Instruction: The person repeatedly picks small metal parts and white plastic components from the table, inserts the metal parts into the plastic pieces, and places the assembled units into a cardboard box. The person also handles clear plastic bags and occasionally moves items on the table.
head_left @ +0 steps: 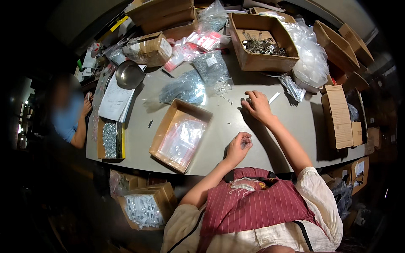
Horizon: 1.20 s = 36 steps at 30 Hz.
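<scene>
My left hand rests near the table's front edge with its fingers curled closed. Something small and greyish shows in the curl, too unclear to name. Farther out, my right hand is held over the table with its fingers apart and nothing visible in them. Close to its fingertips lie scattered small screws, beside a clear bag of metal hardware. A thin white strip lies just right of that hand. Left of my hands stands an open cardboard box holding clear plastic bags.
A deep cardboard box with metal clips stands at the back. More bagged hardware, a metal bowl, papers and a box of screws lie leftward. Another person is at the left edge. Cardboard boxes crowd the right.
</scene>
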Tool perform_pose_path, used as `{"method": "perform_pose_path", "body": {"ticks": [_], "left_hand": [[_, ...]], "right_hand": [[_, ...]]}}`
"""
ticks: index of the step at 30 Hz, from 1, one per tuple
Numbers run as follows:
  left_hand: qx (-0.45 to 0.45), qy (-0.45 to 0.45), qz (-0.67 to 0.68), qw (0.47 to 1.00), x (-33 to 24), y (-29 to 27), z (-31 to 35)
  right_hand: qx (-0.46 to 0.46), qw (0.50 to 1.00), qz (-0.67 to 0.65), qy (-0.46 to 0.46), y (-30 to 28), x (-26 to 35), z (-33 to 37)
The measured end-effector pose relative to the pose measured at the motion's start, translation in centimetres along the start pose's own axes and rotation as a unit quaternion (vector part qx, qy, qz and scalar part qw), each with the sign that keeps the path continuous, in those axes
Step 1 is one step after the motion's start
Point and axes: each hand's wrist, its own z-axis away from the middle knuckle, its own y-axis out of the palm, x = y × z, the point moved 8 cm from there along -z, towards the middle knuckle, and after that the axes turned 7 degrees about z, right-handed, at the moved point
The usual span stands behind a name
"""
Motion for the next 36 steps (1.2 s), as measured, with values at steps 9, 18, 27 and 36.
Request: {"method": "perform_pose_path", "body": {"ticks": [9, 18, 27, 36], "left_hand": [[-0.006, 0.001, -0.014, 1.000, 1.6, 0.3, -0.6], [-0.046, 0.002, -0.080, 0.996, 0.0, 0.0, -1.2], [-0.018, -0.010, -0.020, 1.000, 0.1, -0.1, -0.3], [0.118, -0.071, 0.253, 0.958, -1.8, 3.9, -0.8]], "right_hand": [[0.116, 0.933, -0.171, 0.295, -0.9, -9.8, 5.9], [0.106, 0.899, -0.064, 0.419, -2.2, -19.7, 1.7], [0.156, 0.949, 0.063, 0.266, -1.2, -16.0, 2.3], [0.079, 0.803, -0.548, 0.220, -10.3, 2.3, 6.1]]}}
